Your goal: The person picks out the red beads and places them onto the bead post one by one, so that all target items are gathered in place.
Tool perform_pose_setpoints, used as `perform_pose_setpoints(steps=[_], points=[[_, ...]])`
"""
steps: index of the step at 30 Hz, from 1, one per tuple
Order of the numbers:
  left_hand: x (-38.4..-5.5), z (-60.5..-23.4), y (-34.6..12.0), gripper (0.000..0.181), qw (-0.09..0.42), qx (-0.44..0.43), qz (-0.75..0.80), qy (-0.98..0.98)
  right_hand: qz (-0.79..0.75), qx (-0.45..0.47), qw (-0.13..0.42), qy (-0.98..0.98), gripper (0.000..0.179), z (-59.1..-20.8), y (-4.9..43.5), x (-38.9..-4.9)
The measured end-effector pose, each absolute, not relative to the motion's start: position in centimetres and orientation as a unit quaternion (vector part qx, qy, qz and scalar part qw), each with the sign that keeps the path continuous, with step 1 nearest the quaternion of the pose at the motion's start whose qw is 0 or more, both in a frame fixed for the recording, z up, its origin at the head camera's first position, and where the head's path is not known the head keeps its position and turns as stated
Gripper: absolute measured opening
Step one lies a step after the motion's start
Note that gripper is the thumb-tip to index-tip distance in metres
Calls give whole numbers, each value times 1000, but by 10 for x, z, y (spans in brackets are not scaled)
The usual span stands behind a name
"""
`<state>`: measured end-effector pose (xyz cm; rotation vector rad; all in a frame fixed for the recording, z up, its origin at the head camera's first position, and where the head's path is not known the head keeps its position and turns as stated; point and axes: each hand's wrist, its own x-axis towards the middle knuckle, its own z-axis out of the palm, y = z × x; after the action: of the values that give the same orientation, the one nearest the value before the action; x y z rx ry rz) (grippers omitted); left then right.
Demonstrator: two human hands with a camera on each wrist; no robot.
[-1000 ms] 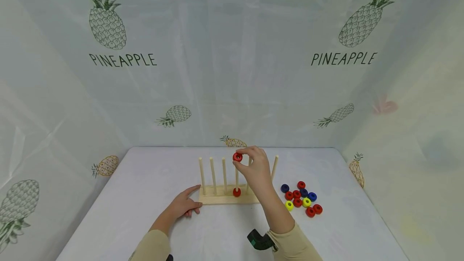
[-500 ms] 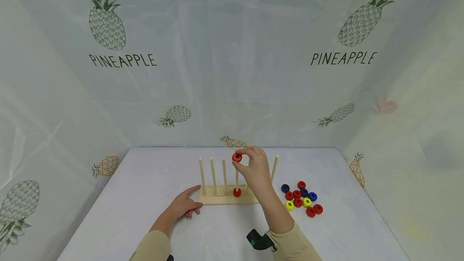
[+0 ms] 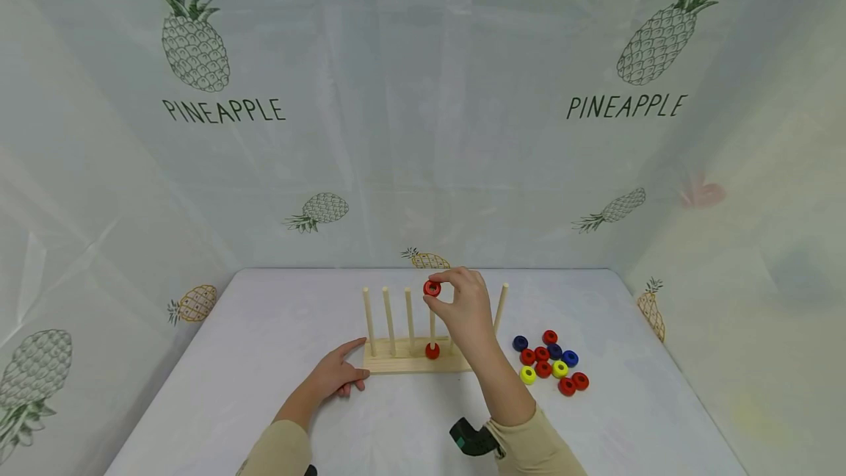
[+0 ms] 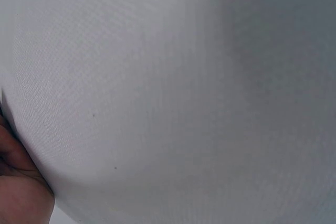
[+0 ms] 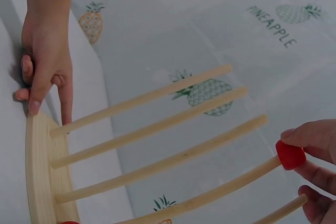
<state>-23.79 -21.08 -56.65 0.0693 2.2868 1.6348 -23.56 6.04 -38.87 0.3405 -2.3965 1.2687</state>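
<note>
My right hand (image 3: 468, 311) pinches a red bead (image 3: 432, 289) between thumb and forefinger. In the right wrist view that bead (image 5: 290, 155) is right at the tip of a wooden peg (image 5: 220, 190), the fourth from the left. Another red bead (image 3: 432, 351) sits low on the same peg. Pegs rise in a row from a pale wooden base (image 3: 403, 366); my right hand and forearm hide part of its right side. At the base's left end, my left hand (image 3: 333, 373) holds the corners, thumb at the front edge and forefinger at the back. The left wrist view mostly shows white cloth.
Several loose beads, red, dark blue, blue and yellow (image 3: 559, 369), lie to the right of the stand on the white table (image 3: 231, 395). A pineapple-print curtain (image 3: 423, 131) hangs behind and around the table. The rightmost peg (image 3: 501, 305) stands just beyond my right hand.
The red bead in my right hand has shifted very slightly left and down at the peg tip. My left hand and the stand stay in place.
</note>
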Motion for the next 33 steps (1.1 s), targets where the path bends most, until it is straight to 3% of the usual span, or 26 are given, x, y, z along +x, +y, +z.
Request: perform_pose_setpoints(steps=[33], points=[[-236, -563, -208, 77, 160, 17, 564, 810, 449, 115, 208, -861, 25, -390, 60, -238]])
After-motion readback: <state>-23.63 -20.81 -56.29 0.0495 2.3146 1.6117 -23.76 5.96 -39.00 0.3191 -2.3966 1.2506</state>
